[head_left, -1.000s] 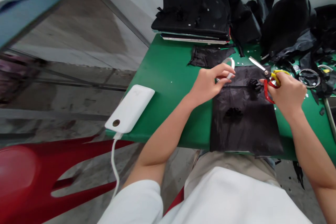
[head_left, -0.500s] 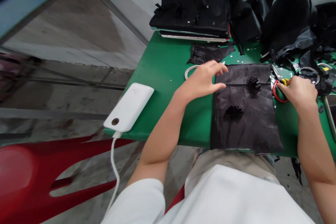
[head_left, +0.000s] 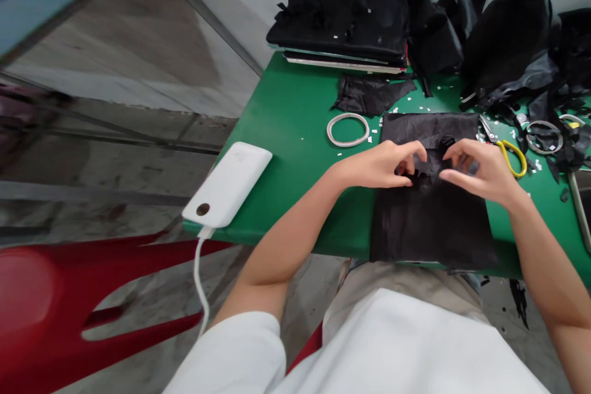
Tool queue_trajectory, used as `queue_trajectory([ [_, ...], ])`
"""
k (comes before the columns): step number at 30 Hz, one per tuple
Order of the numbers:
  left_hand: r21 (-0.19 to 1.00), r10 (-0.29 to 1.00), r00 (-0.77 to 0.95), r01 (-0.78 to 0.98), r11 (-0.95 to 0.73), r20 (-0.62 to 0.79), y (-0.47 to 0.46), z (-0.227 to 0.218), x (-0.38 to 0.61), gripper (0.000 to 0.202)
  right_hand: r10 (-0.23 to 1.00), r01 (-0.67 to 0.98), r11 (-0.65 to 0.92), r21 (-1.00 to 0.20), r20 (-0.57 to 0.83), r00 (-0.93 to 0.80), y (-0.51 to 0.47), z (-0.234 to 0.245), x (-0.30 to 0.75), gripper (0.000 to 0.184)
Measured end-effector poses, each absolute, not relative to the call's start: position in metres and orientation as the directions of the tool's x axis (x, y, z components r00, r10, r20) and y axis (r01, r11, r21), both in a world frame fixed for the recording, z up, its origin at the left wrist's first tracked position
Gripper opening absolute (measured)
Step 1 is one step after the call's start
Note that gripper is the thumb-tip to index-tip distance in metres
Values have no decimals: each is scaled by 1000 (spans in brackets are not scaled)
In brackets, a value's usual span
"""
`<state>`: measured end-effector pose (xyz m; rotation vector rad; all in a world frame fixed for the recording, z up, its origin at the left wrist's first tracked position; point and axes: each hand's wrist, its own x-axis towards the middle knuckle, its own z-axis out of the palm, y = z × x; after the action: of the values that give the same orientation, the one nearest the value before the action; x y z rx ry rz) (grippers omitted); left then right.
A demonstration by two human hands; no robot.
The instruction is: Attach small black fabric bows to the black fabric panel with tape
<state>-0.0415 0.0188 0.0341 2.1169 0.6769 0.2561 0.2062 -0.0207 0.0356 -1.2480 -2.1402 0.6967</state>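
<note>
A black sheet [head_left: 431, 221] lies flat on the green table [head_left: 295, 135] in front of me. My left hand [head_left: 385, 163] and my right hand [head_left: 478, 169] meet over its upper middle, fingers pinching a small black ruffled piece [head_left: 428, 163] between them. A second small black knot [head_left: 447, 141] sits on the sheet just above my fingers. Scissors with a yellow and red handle [head_left: 505, 144] lie on the table just right of my right hand. A white tape ring [head_left: 348, 129] lies on the table left of the sheet.
A white power bank [head_left: 227, 183] with a cable sits at the table's left edge. A stack of black sheets [head_left: 344, 18] and loose black scraps [head_left: 512, 43] fill the back. More tape rings [head_left: 545, 135] lie at the right. A red plastic chair [head_left: 69, 308] stands at lower left.
My right hand put the scissors down on the table and moved left. My left hand let go of the tape ring, which now lies on the table. Both hands came together on the small black piece.
</note>
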Motion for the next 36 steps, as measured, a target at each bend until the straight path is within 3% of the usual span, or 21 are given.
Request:
queue_trajectory([
  [4,831,629,775,311,-462,59,18,38,-42,37,891,439,246,-864,23,-454,-30,32,195,47],
  [10,866,648,731,164,-473,215,13,35,-38,37,892,143,-61,-988,-119,-437,-29,26,188,39],
  [13,859,631,729,120,-497,264,13,31,-36,35,895,54,-98,-994,-112,-432,-27,27,185,36],
  [22,839,639,632,-36,-542,440,18,18,-33,33,957,18,-27,-999,-31,-287,-26,25,180,41],
  [27,853,755,491,46,-521,435,15,21,-31,35,985,57,119,-991,110,-136,-27,22,176,40],
  [31,891,810,480,117,-439,336,11,27,-31,33,974,149,222,-964,226,5,-27,18,178,30],
  [36,939,824,536,156,-308,181,4,28,-25,43,924,328,350,-877,380,30,-29,15,178,17],
])
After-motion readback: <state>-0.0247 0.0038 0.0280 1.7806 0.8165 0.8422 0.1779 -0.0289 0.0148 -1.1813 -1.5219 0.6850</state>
